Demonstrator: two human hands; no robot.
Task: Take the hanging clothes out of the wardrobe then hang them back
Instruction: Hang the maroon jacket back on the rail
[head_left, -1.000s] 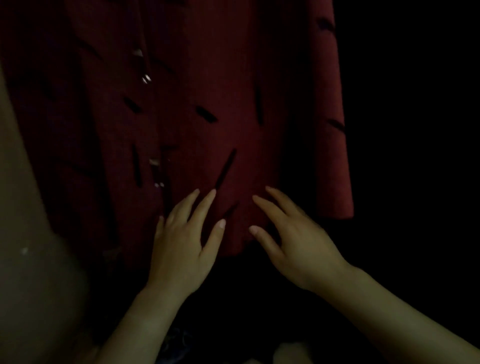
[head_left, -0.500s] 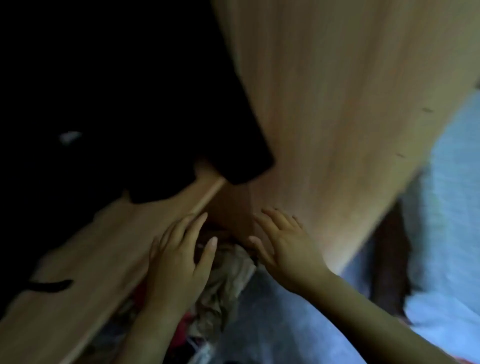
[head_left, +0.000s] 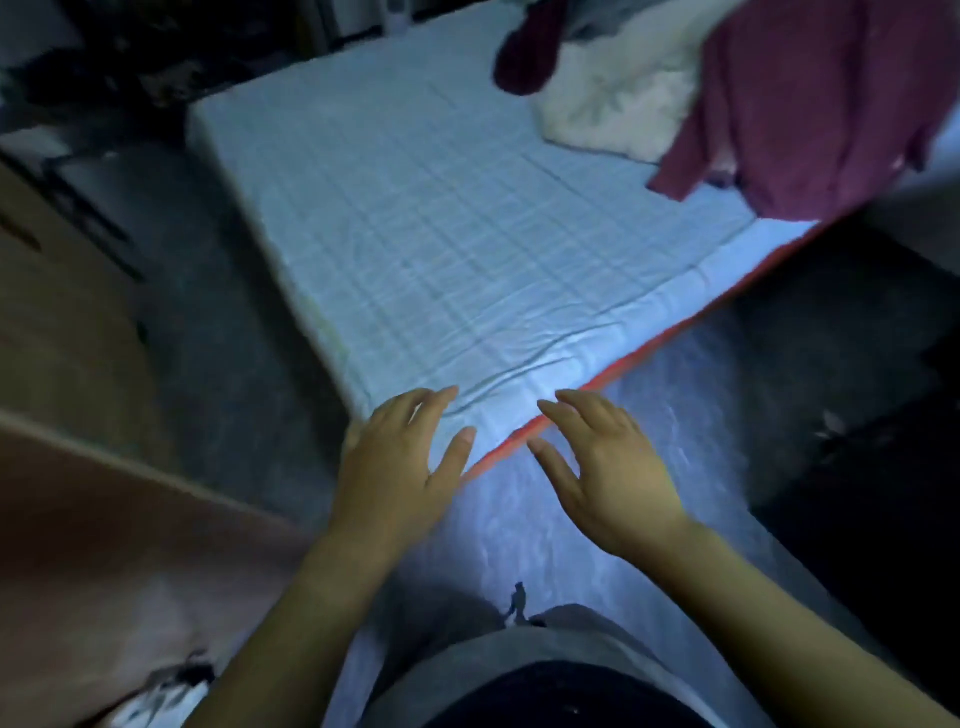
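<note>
The person stands at the near corner of the bed (head_left: 441, 234); both hands are held out over that corner, and they hold nothing. The left hand (head_left: 400, 467) is flat with its fingers (head_left: 434, 402) straight and a little apart; the right hand (head_left: 608, 467) is the same, just beside the bed's red edge. The hands are near each other but do not touch.

The clothes lie in a heap at the far right corner of the bed, well apart from the hands; there is a purple-red top (head_left: 810, 104), a white fluffy coat (head_left: 623, 88) and a dark red piece (head_left: 524, 57). A wooden wardrobe side (head_left: 67, 322) shows at the left.

So the clothes look to be out, and hanging them back is probably next. They are soft and floppy and will sag and slide; the fluffy coat may be the heaviest. It is best to take each one by the shoulders or collar; no hanger can be seen, as the picture is blurry.
</note>
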